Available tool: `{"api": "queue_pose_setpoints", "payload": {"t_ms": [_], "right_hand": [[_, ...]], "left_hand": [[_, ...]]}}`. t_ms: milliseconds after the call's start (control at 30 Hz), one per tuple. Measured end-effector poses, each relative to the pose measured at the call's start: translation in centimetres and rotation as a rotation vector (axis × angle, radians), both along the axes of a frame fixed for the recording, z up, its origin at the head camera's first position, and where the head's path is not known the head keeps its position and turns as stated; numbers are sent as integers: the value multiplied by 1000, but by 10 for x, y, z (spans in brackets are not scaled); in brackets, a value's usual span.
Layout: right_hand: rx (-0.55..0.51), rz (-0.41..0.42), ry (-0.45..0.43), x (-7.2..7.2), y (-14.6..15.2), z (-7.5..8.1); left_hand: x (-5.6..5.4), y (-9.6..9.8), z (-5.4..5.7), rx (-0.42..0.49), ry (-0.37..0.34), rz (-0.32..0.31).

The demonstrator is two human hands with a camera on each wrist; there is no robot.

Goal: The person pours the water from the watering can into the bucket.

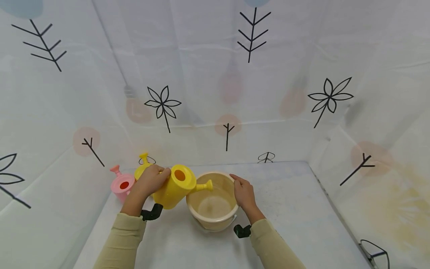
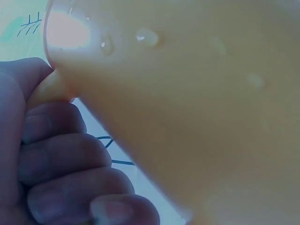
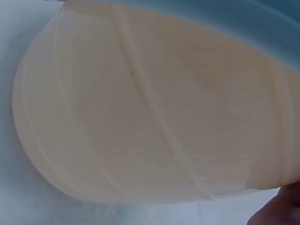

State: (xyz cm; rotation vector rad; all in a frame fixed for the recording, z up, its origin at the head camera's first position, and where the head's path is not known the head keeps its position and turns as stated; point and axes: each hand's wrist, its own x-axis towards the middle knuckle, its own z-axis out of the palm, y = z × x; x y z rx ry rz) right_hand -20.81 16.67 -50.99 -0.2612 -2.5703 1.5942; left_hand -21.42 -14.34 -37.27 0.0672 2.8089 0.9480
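Observation:
My left hand (image 1: 152, 181) grips the handle of a yellow watering can (image 1: 171, 190), its fingers curled round the handle in the left wrist view. The can tilts right, and its spout (image 1: 203, 186) reaches over the mouth of a beige bucket (image 1: 209, 223). Droplets cling to the can's wall (image 2: 154, 93). No stream of water can be made out at the spout. On the bucket's right side, my right hand (image 1: 244, 193) holds the rim. Up close, the right wrist view shows the ribbed bucket wall (image 3: 154, 117) with a fingertip (image 3: 279, 211) against it.
A pink watering can (image 1: 121, 185) stands at the table's left edge. Beside it, another yellow watering can (image 1: 142, 168) is partly hidden behind my left hand. The white table (image 1: 282, 209) ends at a patterned cloth backdrop (image 1: 201, 67). A blue-grey band (image 3: 225, 23) crosses the right wrist view.

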Motion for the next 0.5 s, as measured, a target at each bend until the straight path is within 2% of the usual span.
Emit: {"api": "queue_pose_setpoints", "payload": {"t_ms": [500], "right_hand": [[8,-1,-7,-1,-1,0]], "left_hand": [[-1,1,1,-12,-7,-8]]}}
